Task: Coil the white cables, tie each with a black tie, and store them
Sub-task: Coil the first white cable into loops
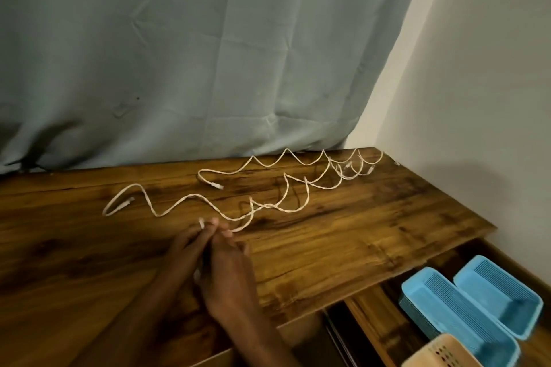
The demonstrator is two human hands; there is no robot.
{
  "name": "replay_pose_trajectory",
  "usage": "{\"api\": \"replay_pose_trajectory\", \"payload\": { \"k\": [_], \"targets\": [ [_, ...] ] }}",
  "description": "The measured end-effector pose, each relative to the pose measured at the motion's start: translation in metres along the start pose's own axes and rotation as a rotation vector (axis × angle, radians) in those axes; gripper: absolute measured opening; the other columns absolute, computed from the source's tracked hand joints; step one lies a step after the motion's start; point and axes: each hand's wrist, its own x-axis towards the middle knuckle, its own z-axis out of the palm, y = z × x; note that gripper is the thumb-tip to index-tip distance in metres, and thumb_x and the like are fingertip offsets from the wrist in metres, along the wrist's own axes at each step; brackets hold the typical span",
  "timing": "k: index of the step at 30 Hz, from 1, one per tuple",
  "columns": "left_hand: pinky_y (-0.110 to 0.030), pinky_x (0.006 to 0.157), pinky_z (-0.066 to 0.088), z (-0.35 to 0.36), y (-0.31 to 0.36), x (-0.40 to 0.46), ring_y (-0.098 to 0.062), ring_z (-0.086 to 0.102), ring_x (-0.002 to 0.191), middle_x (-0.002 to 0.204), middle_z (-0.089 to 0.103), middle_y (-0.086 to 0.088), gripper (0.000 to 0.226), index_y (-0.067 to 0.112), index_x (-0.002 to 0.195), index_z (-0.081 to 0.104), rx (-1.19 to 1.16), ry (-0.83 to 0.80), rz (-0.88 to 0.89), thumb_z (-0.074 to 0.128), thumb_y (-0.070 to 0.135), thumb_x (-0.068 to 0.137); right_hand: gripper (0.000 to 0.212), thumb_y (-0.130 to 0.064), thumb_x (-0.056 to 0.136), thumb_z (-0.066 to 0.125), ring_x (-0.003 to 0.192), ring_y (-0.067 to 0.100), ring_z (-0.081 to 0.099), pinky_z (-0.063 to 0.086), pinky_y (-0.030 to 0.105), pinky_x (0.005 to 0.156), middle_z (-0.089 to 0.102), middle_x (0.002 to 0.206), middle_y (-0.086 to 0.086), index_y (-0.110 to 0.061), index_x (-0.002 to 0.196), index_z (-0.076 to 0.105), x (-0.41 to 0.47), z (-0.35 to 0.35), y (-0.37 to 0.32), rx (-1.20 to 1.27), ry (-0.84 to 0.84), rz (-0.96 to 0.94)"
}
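Several white cables lie in wavy lines on the wooden table [89, 247]. One white cable [176, 205] runs from the left to my fingertips. A second white cable [268, 162] lies further back near the curtain, and more cable tangles at the far right [346, 171]. My left hand [186, 247] and my right hand [226, 265] are pressed together at the table's middle. Both pinch an end of the near cable, its white plug [201, 222] showing above my fingertips. No black tie is visible.
A blue-grey curtain [179, 53] hangs behind the table and a white wall [477, 83] stands on the right. Below the table's right edge an open drawer holds two blue baskets [456, 307] [501, 292] and a beige basket [441, 354].
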Motion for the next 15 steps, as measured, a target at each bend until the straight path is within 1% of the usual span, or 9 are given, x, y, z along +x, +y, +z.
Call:
{"api": "replay_pose_trajectory", "payload": {
  "k": [2,3,5,6,8,10,12,13,15],
  "targets": [
    [-0.042,0.092,0.054,0.003,0.010,-0.002,-0.030,0.072,0.100,0.098,0.077,-0.013,0.032,0.005,0.105,0.073,-0.056,0.077,0.048,0.049,0.026,0.104,0.048,-0.033,0.090,0.038,0.125,0.019,0.054,0.032,0.039,0.107,0.065,0.129,0.000,-0.019,0.133,0.055,-0.008,0.007,-0.004,0.069,-0.044,-0.030],
    [-0.037,0.084,0.056,0.001,0.016,-0.003,-0.030,0.072,0.095,0.093,0.077,-0.013,0.033,0.004,0.103,0.072,-0.012,0.101,0.080,0.046,0.024,0.105,0.046,-0.034,0.089,0.037,0.123,0.018,0.054,0.033,0.039,0.105,0.064,0.126,0.000,-0.021,0.129,0.057,-0.010,0.008,-0.004,0.116,-0.065,-0.046],
    [-0.029,0.067,0.055,-0.010,0.023,-0.004,-0.024,0.073,0.083,0.090,0.076,-0.015,0.033,0.009,0.099,0.071,0.115,0.093,0.142,0.042,0.024,0.106,0.038,-0.039,0.098,0.041,0.121,0.014,0.055,0.039,0.037,0.104,0.063,0.128,-0.006,-0.030,0.130,0.059,-0.007,0.006,0.007,0.170,0.001,-0.049],
    [-0.028,0.065,0.056,-0.016,0.026,-0.005,-0.019,0.073,0.078,0.091,0.076,-0.014,0.033,0.012,0.098,0.071,0.170,0.062,0.175,0.041,0.025,0.106,0.035,-0.044,0.103,0.041,0.117,0.012,0.058,0.044,0.035,0.101,0.064,0.126,-0.008,-0.031,0.129,0.061,-0.003,0.002,0.015,0.191,0.086,-0.017],
    [-0.036,0.077,0.058,-0.027,0.035,-0.007,-0.014,0.073,0.079,0.090,0.077,-0.008,0.035,0.021,0.096,0.072,0.277,0.026,0.273,0.041,0.034,0.106,0.033,-0.050,0.106,0.044,0.101,0.010,0.064,0.053,0.034,0.090,0.069,0.110,-0.008,-0.029,0.118,0.067,0.016,-0.015,0.035,0.256,0.254,0.120],
    [-0.047,0.081,0.056,-0.038,0.045,-0.008,-0.021,0.074,0.083,0.089,0.076,-0.004,0.035,0.025,0.096,0.072,0.324,0.007,0.341,0.041,0.041,0.104,0.022,-0.045,0.105,0.053,0.093,0.010,0.067,0.059,0.037,0.084,0.071,0.101,-0.008,-0.030,0.113,0.067,0.045,-0.039,0.063,0.324,0.358,0.263],
    [-0.052,0.080,0.058,-0.043,0.057,-0.010,-0.026,0.074,0.084,0.088,0.075,-0.006,0.036,0.020,0.097,0.071,0.299,-0.005,0.391,0.043,0.042,0.103,0.018,-0.040,0.103,0.059,0.096,0.014,0.069,0.059,0.043,0.087,0.071,0.103,-0.007,-0.027,0.113,0.065,0.078,-0.061,0.096,0.323,0.453,0.346],
    [-0.050,0.079,0.059,-0.043,0.064,-0.011,-0.028,0.073,0.084,0.088,0.075,-0.006,0.036,0.018,0.098,0.071,0.293,-0.006,0.410,0.044,0.041,0.102,0.020,-0.038,0.102,0.059,0.100,0.018,0.069,0.058,0.044,0.090,0.071,0.107,-0.004,-0.024,0.116,0.064,0.094,-0.071,0.110,0.314,0.486,0.377],
    [-0.036,0.074,0.060,-0.045,0.077,-0.012,-0.025,0.074,0.084,0.088,0.075,-0.005,0.035,0.017,0.098,0.071,0.303,-0.007,0.466,0.046,0.041,0.103,0.030,-0.034,0.102,0.061,0.112,0.030,0.066,0.054,0.044,0.096,0.066,0.122,0.007,-0.016,0.125,0.059,0.120,-0.089,0.140,0.257,0.518,0.458]
  ]
}}
